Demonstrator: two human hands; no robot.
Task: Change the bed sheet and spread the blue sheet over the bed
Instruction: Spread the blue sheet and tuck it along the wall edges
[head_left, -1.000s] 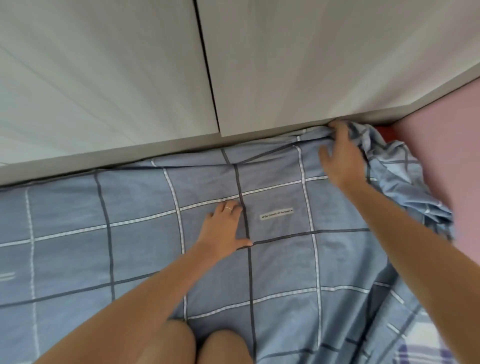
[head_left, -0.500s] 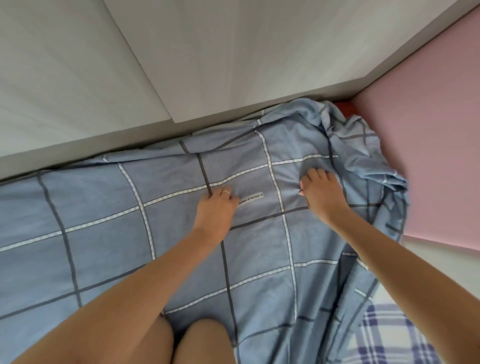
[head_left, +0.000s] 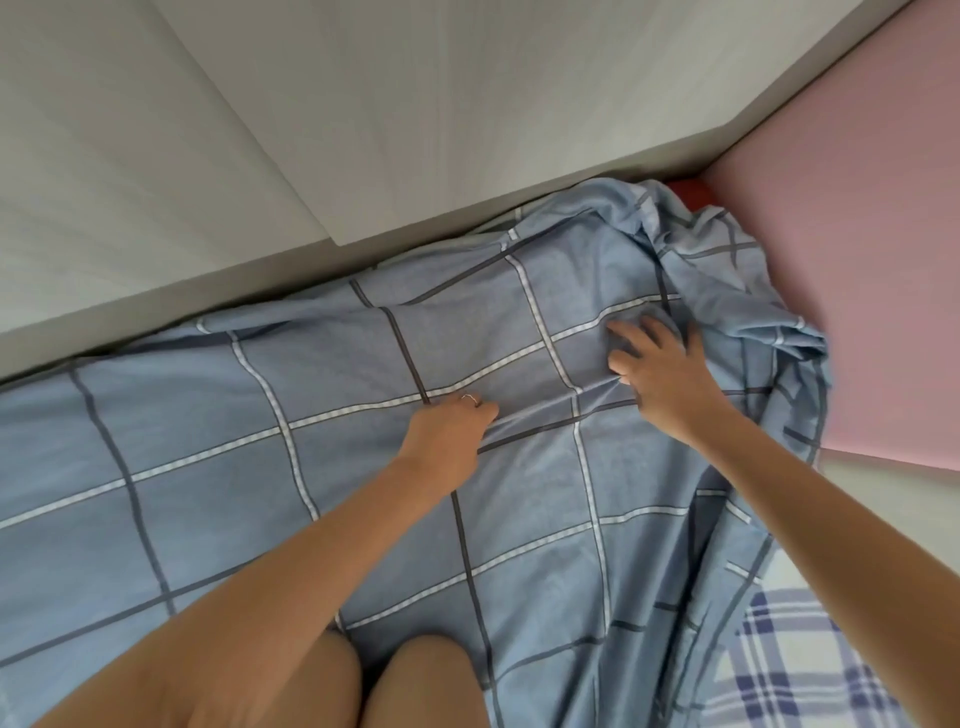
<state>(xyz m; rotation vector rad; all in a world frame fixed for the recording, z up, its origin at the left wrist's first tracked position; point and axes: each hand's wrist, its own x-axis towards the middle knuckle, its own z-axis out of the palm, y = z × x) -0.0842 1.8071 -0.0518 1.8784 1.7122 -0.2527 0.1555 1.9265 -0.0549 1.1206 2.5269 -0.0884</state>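
Note:
The blue sheet (head_left: 218, 467), checked with white and dark lines, covers the bed from the left edge to the far right corner, where it lies bunched in folds (head_left: 727, 270). My left hand (head_left: 447, 436) grips a fold of the sheet near the middle, fingers curled under. My right hand (head_left: 660, 369) presses on the sheet just to the right, fingers spread and bent, with a taut crease running between the two hands. My knees rest on the sheet at the bottom.
White wardrobe doors (head_left: 311, 104) rise along the far side of the bed. A pink panel (head_left: 857, 234) closes the right end. A red bit (head_left: 693, 193) shows in the corner. A white and purple plaid cloth (head_left: 810, 670) lies at bottom right.
My right hand came back from the far corner onto the sheet near my left. My left hand went from flat to gripping a fold. The view swung right.

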